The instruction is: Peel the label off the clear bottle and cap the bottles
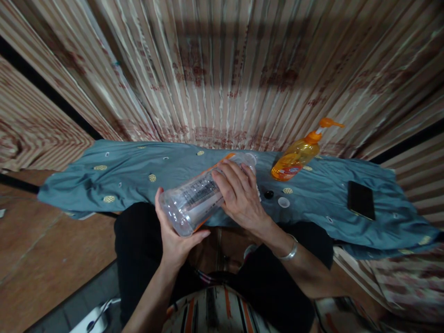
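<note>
A large clear plastic bottle (194,199) with orange edging and printed text lies tilted between my two hands above the cloth. My left hand (176,240) cups its base, thumb stretched along the underside. Around the upper part near the neck, my right hand (239,192) is wrapped from above, a silver bangle at its wrist. Just right of that hand, a small black round piece (268,194) and a whitish translucent cap-like disc (283,202) rest on the cloth. Behind them stands a pump bottle (293,159) of orange liquid with an orange pump head.
A teal cloth (132,171) with yellow patterns covers the narrow table. A dark phone (361,200) lies toward its right end. Pleated patterned curtains (222,69) hang close behind. At the lower left is a white power strip (92,320) with a cable.
</note>
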`<action>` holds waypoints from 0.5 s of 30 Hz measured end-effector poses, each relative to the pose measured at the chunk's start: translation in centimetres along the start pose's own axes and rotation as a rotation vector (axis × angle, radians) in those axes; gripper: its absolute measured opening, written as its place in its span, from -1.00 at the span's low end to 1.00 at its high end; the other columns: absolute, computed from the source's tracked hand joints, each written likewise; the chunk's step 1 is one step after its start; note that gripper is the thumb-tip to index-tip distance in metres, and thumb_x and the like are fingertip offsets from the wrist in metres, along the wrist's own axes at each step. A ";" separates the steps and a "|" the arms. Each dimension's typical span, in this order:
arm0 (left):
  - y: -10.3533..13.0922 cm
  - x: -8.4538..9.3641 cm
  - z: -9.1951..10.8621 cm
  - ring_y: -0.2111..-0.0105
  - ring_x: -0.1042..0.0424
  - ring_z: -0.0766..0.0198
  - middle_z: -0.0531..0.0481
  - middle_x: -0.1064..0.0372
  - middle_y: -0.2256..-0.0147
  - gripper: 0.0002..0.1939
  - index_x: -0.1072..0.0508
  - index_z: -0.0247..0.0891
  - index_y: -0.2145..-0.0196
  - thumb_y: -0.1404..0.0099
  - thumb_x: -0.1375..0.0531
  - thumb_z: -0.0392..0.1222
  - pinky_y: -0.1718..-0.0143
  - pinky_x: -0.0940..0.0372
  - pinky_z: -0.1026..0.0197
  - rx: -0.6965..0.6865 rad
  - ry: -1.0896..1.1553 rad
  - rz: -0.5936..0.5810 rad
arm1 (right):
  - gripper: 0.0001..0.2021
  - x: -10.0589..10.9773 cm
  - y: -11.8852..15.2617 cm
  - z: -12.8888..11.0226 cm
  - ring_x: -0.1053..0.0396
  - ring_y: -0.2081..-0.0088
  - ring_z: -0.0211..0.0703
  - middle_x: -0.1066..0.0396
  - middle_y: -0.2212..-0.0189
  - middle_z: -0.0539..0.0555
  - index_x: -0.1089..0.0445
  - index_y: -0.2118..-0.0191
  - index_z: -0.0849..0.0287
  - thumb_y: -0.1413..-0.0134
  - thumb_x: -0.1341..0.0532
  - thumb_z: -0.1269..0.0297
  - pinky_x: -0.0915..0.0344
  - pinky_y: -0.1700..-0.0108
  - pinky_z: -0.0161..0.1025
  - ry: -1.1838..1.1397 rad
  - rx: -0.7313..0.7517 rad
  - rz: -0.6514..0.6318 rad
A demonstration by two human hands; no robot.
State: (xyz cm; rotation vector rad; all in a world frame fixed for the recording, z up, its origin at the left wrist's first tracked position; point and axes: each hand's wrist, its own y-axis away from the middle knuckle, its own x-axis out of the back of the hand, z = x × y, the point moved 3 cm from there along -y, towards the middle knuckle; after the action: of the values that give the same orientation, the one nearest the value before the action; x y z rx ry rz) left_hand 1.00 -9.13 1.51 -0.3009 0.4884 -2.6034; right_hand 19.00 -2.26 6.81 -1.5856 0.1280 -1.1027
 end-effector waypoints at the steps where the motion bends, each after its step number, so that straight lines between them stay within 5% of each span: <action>1: -0.1 0.1 0.1 -0.35 -0.29 -0.23 -0.41 -0.09 -0.39 0.38 -0.04 -0.19 -0.43 0.19 -0.51 0.41 -0.37 -0.21 -0.15 0.004 0.010 0.009 | -0.54 0.0 0.0 0.0 -0.25 -0.40 -0.01 -0.44 -0.27 0.26 -0.25 -0.34 0.21 -0.39 -0.05 0.45 -0.07 -0.47 0.09 0.002 -0.003 -0.004; 11: 0.0 0.4 -0.2 -0.23 -0.39 -0.16 -0.24 -0.35 -0.16 0.16 -0.29 -0.22 -0.22 0.29 -0.62 0.17 -0.35 -0.22 -0.19 0.083 0.059 0.102 | -0.42 0.0 0.6 -0.2 -0.11 -0.48 0.03 -0.29 -0.39 0.25 -0.05 -0.47 0.12 -0.41 -0.09 0.41 -0.02 -0.48 0.14 -0.047 -0.038 -0.067; 15: -0.2 0.3 0.0 -0.21 -0.40 -0.13 -0.23 -0.35 -0.15 0.13 -0.30 -0.21 -0.19 0.29 -0.62 0.13 -0.33 -0.25 -0.16 0.084 0.094 0.109 | -0.24 1.6 1.5 -0.1 -0.03 -0.50 0.19 -0.15 -0.46 0.25 0.08 -0.51 0.03 -0.35 -0.26 0.14 -0.05 -0.46 0.29 -0.121 -0.073 -0.069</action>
State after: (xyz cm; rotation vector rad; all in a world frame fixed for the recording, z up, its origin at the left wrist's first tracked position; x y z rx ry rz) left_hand 0.64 -9.16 1.67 -0.1203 0.4138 -2.5323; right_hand 20.45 -3.81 6.50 -1.7292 0.0332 -1.0620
